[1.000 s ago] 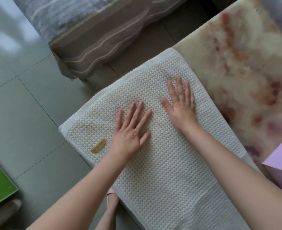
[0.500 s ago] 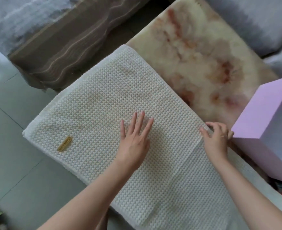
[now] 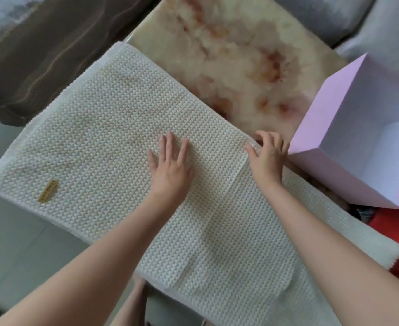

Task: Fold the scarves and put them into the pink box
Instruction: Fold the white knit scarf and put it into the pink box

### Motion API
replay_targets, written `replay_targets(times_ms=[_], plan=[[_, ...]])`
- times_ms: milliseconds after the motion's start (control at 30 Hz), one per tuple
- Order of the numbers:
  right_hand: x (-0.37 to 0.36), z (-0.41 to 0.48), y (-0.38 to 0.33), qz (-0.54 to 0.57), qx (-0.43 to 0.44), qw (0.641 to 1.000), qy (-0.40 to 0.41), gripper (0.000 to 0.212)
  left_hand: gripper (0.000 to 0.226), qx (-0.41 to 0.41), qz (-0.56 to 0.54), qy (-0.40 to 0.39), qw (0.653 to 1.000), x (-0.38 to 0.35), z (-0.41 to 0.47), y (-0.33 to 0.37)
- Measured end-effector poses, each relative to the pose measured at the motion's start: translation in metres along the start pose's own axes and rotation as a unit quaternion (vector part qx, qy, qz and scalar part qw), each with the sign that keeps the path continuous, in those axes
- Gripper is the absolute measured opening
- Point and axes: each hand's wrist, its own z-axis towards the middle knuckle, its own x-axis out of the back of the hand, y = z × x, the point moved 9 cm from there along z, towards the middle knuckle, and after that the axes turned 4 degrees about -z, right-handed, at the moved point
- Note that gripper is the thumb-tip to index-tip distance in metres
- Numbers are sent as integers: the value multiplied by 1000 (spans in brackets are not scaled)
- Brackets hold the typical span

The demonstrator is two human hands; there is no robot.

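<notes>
grey tile floor (image 3: 10, 231) | marbled tabletop (image 3: 229, 55) | striped brown bedding (image 3: 41, 43)

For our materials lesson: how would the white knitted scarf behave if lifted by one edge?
Probably floppy: the scarf lies in flat folded layers on the table, so it would sag from the right hand gripping its edge. The chunky knit probably grips rather than slips under the left hand.

The scarf's (image 3: 114, 128) tan label (image 3: 48, 191) bears unreadable lettering.
</notes>
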Motion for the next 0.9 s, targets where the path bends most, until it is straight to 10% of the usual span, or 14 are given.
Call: replay_targets(times_ms=[233,633,900], plan=[[3,-152,29,31,66,993,-92,45,65,-187,5,-42,982,-65,-112,45],[-16,-359,69,-51,95,970,-219,59,69,-266,42,-89,959,-97,-213,10],[-3,-359,63,1,97,986,-134,17,21,-299,65,-64,950,-88,-215,8]])
